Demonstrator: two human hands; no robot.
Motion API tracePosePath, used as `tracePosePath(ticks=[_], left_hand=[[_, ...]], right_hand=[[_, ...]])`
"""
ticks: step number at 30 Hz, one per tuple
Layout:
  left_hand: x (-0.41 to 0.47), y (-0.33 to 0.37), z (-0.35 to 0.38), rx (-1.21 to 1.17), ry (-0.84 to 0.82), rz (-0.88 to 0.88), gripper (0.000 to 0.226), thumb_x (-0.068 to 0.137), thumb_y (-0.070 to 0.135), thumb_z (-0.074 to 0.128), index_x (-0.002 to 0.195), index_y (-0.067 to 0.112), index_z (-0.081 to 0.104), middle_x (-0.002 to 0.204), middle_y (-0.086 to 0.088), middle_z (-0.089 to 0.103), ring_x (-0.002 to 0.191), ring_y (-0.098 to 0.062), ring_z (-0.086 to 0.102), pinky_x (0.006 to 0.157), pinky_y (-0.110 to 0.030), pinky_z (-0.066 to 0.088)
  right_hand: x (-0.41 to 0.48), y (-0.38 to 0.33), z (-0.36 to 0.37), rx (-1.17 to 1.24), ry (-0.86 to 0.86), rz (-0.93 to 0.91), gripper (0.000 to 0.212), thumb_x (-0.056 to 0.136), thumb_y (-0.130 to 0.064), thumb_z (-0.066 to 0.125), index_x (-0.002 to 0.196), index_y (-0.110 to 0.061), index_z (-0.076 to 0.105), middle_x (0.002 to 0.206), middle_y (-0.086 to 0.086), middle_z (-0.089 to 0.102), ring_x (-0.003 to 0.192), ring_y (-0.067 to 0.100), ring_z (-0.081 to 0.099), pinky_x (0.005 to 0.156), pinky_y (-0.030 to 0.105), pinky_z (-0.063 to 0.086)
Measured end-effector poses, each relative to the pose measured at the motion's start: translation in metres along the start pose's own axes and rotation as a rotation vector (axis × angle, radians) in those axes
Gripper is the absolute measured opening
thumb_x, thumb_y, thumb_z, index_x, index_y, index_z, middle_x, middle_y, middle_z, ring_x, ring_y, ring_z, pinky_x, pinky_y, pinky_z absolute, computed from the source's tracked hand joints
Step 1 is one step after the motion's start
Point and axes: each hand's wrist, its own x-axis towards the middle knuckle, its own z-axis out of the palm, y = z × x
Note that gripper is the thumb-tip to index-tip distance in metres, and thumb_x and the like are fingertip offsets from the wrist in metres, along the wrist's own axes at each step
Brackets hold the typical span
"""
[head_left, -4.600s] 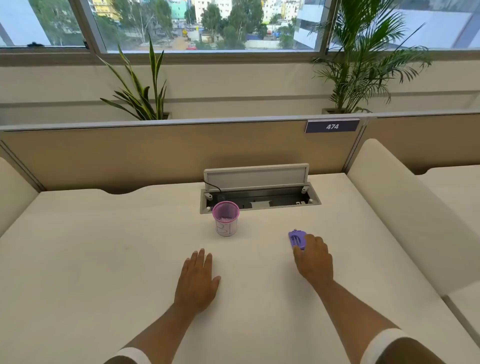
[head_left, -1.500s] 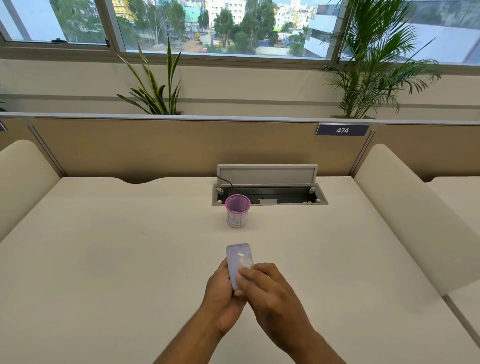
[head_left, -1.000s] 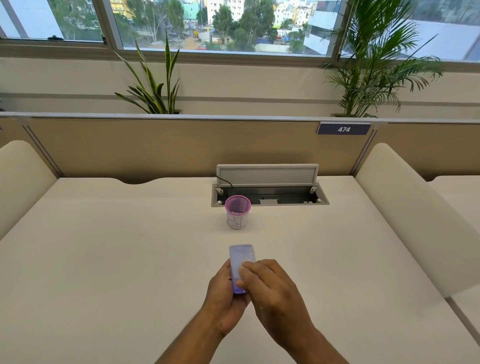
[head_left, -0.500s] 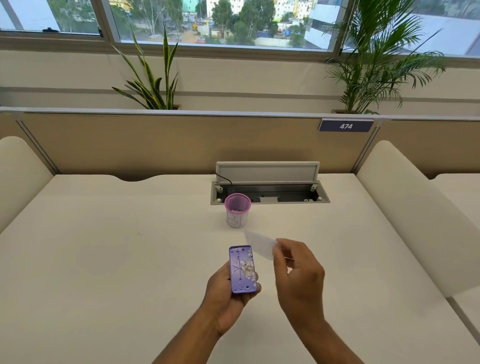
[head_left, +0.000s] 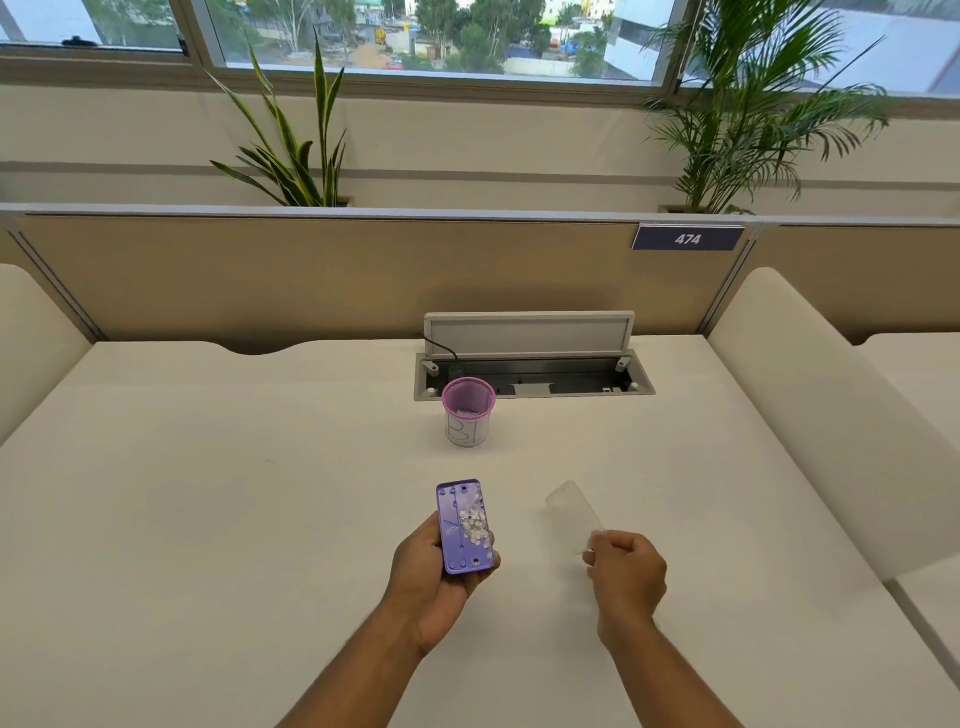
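Observation:
My left hand (head_left: 434, 577) grips a small purple rectangular tray (head_left: 464, 526) face up above the white desk; several small white round bits lie in it. To its right, my right hand (head_left: 626, 574) pinches one end of a clear plastic cover (head_left: 574, 516), held apart from the tray and slanting up to the left. A small white cup with a pink rim (head_left: 467, 412) stands further back on the desk, with something white inside.
An open cable box with a raised lid (head_left: 530, 358) is set in the desk (head_left: 208, 519) behind the cup. A tan partition (head_left: 311, 275) with a "474" sign closes the back. Cream side dividers (head_left: 831, 415) flank the desk. Potted plants stand behind.
My right hand slid the clear cover off the purple tray and carried it to the right. The tray with its white bits is now uncovered in my left hand.

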Motion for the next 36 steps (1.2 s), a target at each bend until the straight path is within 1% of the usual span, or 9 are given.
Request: tracePosePath(ticks=[5,10,15,21,24,26,29,33,36], left_hand=[[0.002,0.001,0.000,-0.019,0.021,0.001,0.031,0.105,0.012,0.044,0.113,0.001,0.072,0.084,-0.014,0.064,0.072,-0.029,0.055,0.061,-0.040,0.058],[0.005,0.002,0.001,-0.031,0.051,0.003,0.027,0.102,0.008,0.043,0.108,0.001,0.068,0.086,-0.014,0.060,0.073,-0.029,0.054,0.067,-0.041,0.054],[0.008,0.001,0.000,-0.060,0.091,0.008,0.030,0.101,0.005,0.039,0.100,0.002,0.069,0.079,-0.014,0.063,0.072,-0.029,0.055,0.060,-0.039,0.060],[0.009,0.002,0.000,-0.051,0.099,0.015,0.029,0.101,0.006,0.039,0.103,0.002,0.069,0.083,-0.014,0.061,0.073,-0.029,0.054,0.065,-0.040,0.054],[0.009,0.003,0.000,-0.031,0.112,0.021,0.028,0.102,0.006,0.039,0.105,0.004,0.068,0.086,-0.014,0.060,0.074,-0.028,0.052,0.070,-0.040,0.048],[0.009,0.004,0.001,-0.010,0.122,0.026,0.028,0.103,0.007,0.040,0.105,0.005,0.068,0.085,-0.013,0.059,0.074,-0.028,0.051,0.069,-0.039,0.048],[0.008,0.004,0.003,0.010,0.136,0.030,0.028,0.104,0.007,0.041,0.101,0.006,0.069,0.081,-0.012,0.060,0.072,-0.027,0.051,0.066,-0.037,0.049],[0.010,0.005,0.008,0.052,0.127,0.048,0.028,0.104,0.008,0.040,0.098,0.005,0.067,0.083,-0.015,0.062,0.073,-0.027,0.055,0.071,-0.039,0.049],[0.014,0.014,0.014,0.094,0.109,0.075,0.031,0.101,0.006,0.039,0.083,0.005,0.065,0.078,-0.015,0.061,0.067,-0.026,0.059,0.072,-0.039,0.051]], right_hand=[[0.002,0.022,-0.004,-0.012,-0.012,0.114,0.007,0.086,-0.011,0.075,0.080,-0.012,0.072,0.056,0.000,0.075,0.057,0.021,0.076,0.053,0.024,0.052],[0.006,0.029,-0.009,-0.089,-0.034,0.114,0.007,0.086,-0.007,0.073,0.082,-0.008,0.068,0.055,0.004,0.075,0.049,0.020,0.075,0.052,0.024,0.052],[0.010,0.030,-0.011,-0.138,-0.056,0.115,0.008,0.083,-0.006,0.073,0.084,-0.008,0.065,0.054,0.004,0.074,0.048,0.020,0.074,0.051,0.025,0.053],[0.012,0.033,-0.011,-0.138,-0.056,0.126,0.009,0.082,-0.007,0.073,0.087,-0.008,0.065,0.068,0.012,0.076,0.053,0.024,0.076,0.059,0.033,0.061],[0.001,0.026,-0.007,-0.194,-0.067,0.032,0.008,0.085,-0.015,0.074,0.086,-0.015,0.066,0.082,0.008,0.075,0.072,0.025,0.073,0.065,0.037,0.059],[-0.012,0.016,-0.003,-0.210,-0.127,-0.079,0.009,0.088,-0.017,0.072,0.082,-0.020,0.067,0.083,0.002,0.074,0.077,0.022,0.068,0.061,0.031,0.051],[-0.034,-0.006,0.009,-0.187,-0.341,-0.187,0.012,0.091,-0.017,0.070,0.079,-0.019,0.072,0.072,-0.004,0.073,0.066,0.020,0.070,0.058,0.032,0.054],[-0.063,-0.037,0.023,-0.134,-0.702,-0.214,0.020,0.098,-0.022,0.063,0.086,-0.015,0.077,0.073,0.002,0.077,0.060,0.011,0.068,0.054,0.027,0.052],[-0.074,-0.052,0.029,-0.106,-0.802,-0.221,0.024,0.098,-0.022,0.059,0.087,-0.016,0.079,0.078,0.005,0.080,0.063,0.012,0.069,0.056,0.026,0.054]])
